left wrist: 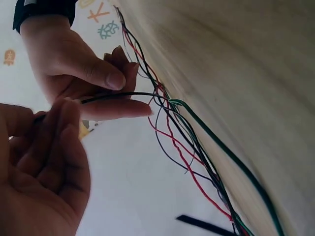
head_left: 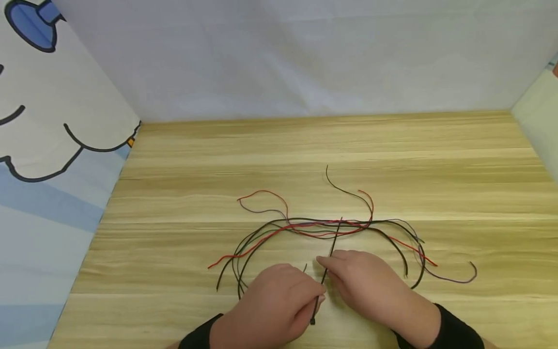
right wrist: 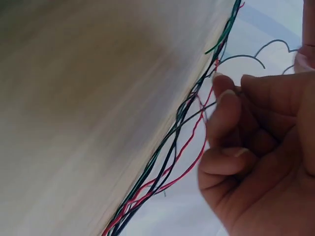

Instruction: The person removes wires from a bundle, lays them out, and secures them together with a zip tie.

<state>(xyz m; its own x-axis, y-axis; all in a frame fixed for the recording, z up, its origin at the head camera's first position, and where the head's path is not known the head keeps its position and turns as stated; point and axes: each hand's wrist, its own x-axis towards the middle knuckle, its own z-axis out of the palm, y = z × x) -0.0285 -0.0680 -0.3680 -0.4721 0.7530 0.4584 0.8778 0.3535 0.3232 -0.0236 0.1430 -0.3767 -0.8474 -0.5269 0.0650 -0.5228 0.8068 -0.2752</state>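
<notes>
A black cable tie (head_left: 335, 241) runs from a small square head near the table's front edge up across a bundle of wires (head_left: 305, 224). My left hand (head_left: 283, 303) pinches the tie close to its head. Farther up the strap, my right hand (head_left: 364, 281) holds it between thumb and forefinger, as the left wrist view shows. The tie's far end crosses the bundle; whether it passes over or under every wire I cannot tell. Black, red, green and purplish wires make up the bundle, their loose ends curling outward on both sides.
The wires lie on a wood-grain table (head_left: 174, 169). Behind it hangs a pale cloth backdrop (head_left: 305, 58). A printed panel (head_left: 83, 203) with cartoon shapes stands along the left side, and another pale panel (head_left: 538, 111) borders the right.
</notes>
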